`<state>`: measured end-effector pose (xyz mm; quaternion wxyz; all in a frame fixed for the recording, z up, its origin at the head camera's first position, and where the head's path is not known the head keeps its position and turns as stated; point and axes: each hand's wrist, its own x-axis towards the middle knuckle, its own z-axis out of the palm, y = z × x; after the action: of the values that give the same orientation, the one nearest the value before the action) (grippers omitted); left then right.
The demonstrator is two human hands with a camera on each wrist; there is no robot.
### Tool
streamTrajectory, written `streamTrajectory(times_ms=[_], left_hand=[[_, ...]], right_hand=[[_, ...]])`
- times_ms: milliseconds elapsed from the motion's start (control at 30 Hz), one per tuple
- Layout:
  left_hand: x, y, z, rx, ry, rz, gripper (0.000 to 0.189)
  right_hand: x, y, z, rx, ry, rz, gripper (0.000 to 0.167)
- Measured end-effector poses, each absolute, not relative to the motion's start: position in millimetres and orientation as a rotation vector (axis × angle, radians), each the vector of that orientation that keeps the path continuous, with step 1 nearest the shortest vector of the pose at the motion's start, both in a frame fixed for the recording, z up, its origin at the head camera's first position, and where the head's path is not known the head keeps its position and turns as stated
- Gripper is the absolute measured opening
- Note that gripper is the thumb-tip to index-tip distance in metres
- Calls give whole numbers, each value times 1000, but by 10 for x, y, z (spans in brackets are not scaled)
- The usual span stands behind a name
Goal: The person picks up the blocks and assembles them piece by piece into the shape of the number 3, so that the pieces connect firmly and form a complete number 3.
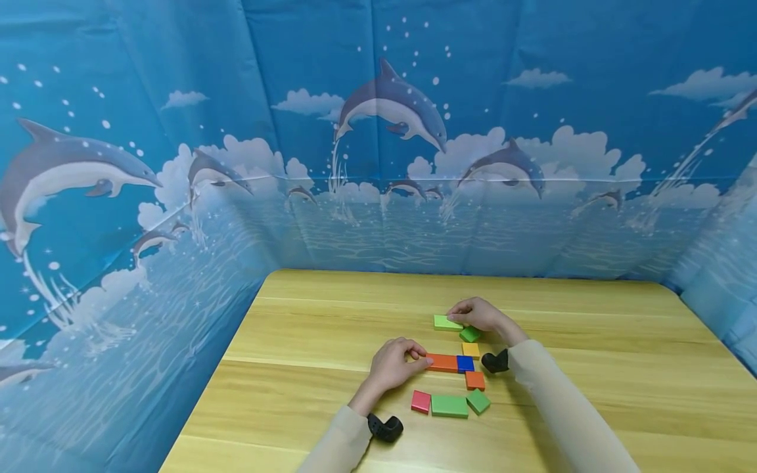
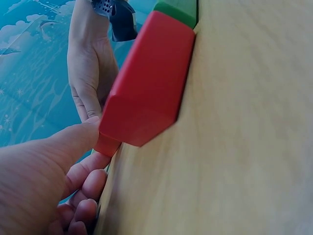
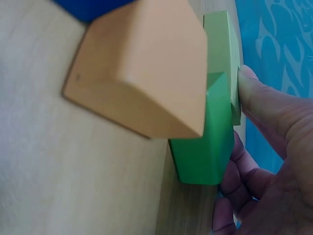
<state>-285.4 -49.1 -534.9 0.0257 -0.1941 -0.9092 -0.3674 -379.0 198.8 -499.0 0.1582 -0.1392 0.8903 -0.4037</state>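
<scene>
My left hand [image 1: 391,364] pinches the left end of a long orange-red block [image 1: 442,362] between thumb and fingers. That block's right end meets a small blue block [image 1: 465,364]. Farther back, my right hand [image 1: 479,314] holds the right part of a light green block [image 1: 445,322]; in the right wrist view the thumb lies on it, and the far fingertips are partly hidden. Beside it is a small green block [image 1: 470,334], tilted on the tabletop. A yellow-orange block [image 1: 470,349] lies between this green block and the blue one.
An orange square block [image 1: 475,380] lies in front of the blue one. Nearer are a red block [image 1: 421,401], a long green block [image 1: 449,406] and an angled green block [image 1: 478,401]. A dolphin-print curtain [image 1: 390,230] hangs behind the wooden table [image 1: 591,407].
</scene>
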Motion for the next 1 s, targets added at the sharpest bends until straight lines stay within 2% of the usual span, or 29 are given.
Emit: streamTrajectory(times_ms=[867, 1000], left_hand=[[-2824, -492, -5341, -603, -2808, -1157, 24], [-2819, -482, -5348, -596, -2806, -1146, 23]], right_hand=[[-3716, 1998, -4938, -429, 2520, -1161, 25], [-3731, 2030, -4953, -463, 2525, -1141, 30]])
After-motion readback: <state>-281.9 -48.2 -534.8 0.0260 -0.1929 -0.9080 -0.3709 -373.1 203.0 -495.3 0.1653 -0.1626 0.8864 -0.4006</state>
